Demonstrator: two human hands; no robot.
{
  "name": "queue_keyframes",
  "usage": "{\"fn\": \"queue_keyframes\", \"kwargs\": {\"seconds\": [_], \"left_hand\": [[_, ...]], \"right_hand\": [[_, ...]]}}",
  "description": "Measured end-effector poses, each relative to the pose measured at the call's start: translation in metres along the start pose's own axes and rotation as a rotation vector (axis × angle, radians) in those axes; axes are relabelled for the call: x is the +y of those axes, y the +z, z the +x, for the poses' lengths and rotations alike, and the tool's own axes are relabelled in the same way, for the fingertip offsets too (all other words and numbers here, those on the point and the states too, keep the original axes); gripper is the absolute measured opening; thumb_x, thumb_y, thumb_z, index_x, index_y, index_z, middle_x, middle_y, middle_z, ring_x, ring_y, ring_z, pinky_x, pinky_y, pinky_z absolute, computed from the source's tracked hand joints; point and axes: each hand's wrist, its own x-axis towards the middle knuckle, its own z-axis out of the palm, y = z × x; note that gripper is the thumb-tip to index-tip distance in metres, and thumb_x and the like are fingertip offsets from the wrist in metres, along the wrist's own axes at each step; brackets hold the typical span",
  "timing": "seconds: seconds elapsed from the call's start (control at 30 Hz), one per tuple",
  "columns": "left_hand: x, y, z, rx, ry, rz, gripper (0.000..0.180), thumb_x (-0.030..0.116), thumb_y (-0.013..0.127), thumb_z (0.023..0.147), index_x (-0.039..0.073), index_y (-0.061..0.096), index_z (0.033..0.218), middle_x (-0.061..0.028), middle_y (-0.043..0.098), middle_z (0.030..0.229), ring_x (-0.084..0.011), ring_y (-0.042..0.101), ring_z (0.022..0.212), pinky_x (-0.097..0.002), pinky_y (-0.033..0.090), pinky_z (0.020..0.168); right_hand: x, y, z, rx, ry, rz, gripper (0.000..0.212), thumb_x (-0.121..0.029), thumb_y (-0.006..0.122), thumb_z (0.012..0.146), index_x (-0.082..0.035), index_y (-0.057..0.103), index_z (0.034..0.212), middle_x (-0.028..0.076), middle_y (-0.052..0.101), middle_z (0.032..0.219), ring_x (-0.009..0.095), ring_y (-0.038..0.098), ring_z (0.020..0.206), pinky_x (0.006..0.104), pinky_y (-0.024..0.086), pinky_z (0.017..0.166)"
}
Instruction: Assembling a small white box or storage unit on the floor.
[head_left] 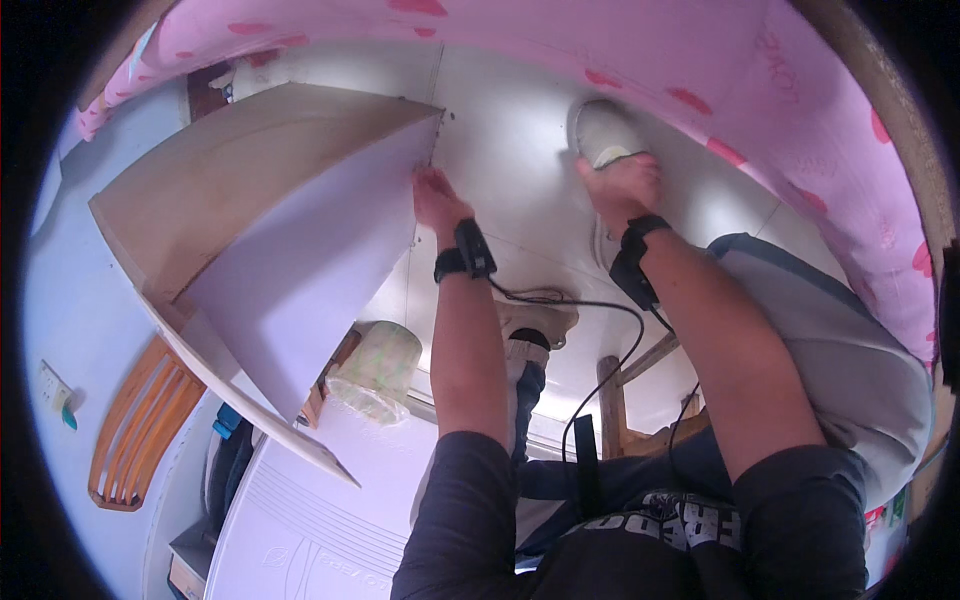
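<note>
My left hand (440,203) is closed at the edge of a large pale panel (300,245), which stands tilted and joins a brown wooden board (240,150) to form an open angular piece. Its fingertips are partly hidden but seem to grip that edge. Over to the right, my right hand (624,186) has its fingers curled, slightly blurred, just in front of a light-coloured shoe (605,130). Anything inside those fingers is too small or hidden to tell. Black straps with small devices (472,252) sit on both wrists, and a black cable runs from them.
Pink patterned cloth (700,60) curves along the top and right. A patterned paper roll in clear wrap (378,365) rests on a white lidded surface (320,490). Below my hands are my other shoe (545,318) and a wooden stool (612,405). An orange slatted chair back (145,430) stands left.
</note>
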Motion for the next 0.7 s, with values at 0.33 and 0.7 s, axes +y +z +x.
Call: {"fn": "queue_keyframes", "kwargs": {"seconds": [0.33,0.7], "left_hand": [[0.021,-0.072,-0.037,0.022,-0.419,-0.086,0.008,0.013,0.052,0.083,0.006,0.049,0.083,-0.0018,0.05,0.078,-0.0079,0.049,0.068,-0.0216,0.045,0.056],[0.122,0.028,-0.106,-0.184,-0.39,-0.436,0.007,0.012,0.05,0.086,0.006,0.051,0.09,-0.0039,0.055,0.081,-0.0102,0.052,0.072,-0.0209,0.044,0.064]], "right_hand": [[0.002,-0.011,0.0,-0.077,-0.01,0.097,0.084,-0.059,0.057,0.067,0.014,0.038,0.105,0.023,0.05,0.101,0.031,0.055,0.092,0.0352,0.044,0.078],[0.008,-0.006,-0.001,-0.033,-0.025,0.028,0.09,-0.061,0.051,0.069,0.02,0.036,0.107,0.03,0.048,0.105,0.034,0.051,0.099,0.034,0.04,0.086]]}}
